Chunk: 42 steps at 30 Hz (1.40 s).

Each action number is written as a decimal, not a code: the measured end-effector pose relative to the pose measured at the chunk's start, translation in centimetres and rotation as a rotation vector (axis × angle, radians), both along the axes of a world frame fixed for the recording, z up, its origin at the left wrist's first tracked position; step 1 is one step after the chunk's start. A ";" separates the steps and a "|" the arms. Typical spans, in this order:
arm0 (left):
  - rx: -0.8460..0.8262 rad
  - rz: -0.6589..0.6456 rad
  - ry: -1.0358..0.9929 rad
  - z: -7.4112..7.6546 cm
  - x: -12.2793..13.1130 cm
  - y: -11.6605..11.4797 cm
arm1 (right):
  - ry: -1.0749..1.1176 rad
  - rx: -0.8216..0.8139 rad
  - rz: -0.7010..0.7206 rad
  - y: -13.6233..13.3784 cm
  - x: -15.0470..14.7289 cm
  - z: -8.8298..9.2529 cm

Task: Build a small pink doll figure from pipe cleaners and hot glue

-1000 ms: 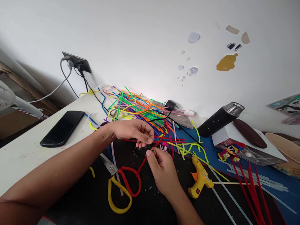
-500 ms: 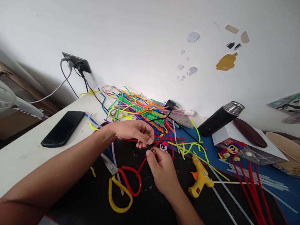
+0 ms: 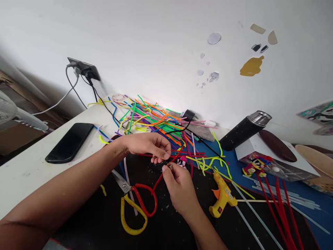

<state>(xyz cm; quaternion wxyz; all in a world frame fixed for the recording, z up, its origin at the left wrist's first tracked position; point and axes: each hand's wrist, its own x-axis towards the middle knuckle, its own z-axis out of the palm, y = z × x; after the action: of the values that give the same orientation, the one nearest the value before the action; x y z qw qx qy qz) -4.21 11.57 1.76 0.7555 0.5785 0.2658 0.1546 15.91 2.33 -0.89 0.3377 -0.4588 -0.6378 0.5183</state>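
My left hand [image 3: 150, 146] is closed in a pinch above the black mat [image 3: 104, 218], close to my right hand. My right hand [image 3: 181, 185] is also closed, thumb against forefinger. Something small and dark lies at the fingertips of both hands; it is too small and hidden to name. A red pipe cleaner [image 3: 158, 181] runs down beside my right hand toward the scissors. The scissors [image 3: 135, 210], with one red and one yellow handle loop, lie below my left hand. A small pink, black and white figure [image 3: 182, 161] sits just behind my right fingers.
Colourful pipe cleaners [image 3: 153, 119] lie heaped at the back. A yellow glue gun [image 3: 222, 196] lies at the right, near glue sticks [image 3: 288, 198]. A black flask [image 3: 244, 130] leans beside a box [image 3: 278, 166]. A phone [image 3: 70, 143] lies at the left.
Both hands stay in almost the same place, still pinched close together. The view has shifted very slightly.
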 end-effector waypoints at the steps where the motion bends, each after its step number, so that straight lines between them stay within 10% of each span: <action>1: -0.002 0.002 0.003 0.0 0.0 0.0 | -0.004 0.001 -0.002 0.0 0.0 0.0; 42: 0.073 0.037 0.004 0.6 -0.7 0.2 | 0.256 -0.190 0.060 0.6 0.9 -0.6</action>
<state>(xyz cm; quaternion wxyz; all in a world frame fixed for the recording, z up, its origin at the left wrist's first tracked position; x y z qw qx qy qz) -4.93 11.76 2.32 0.7303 0.6010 0.2722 0.1770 16.79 2.92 -1.54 0.3557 -0.3997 -0.5511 0.6403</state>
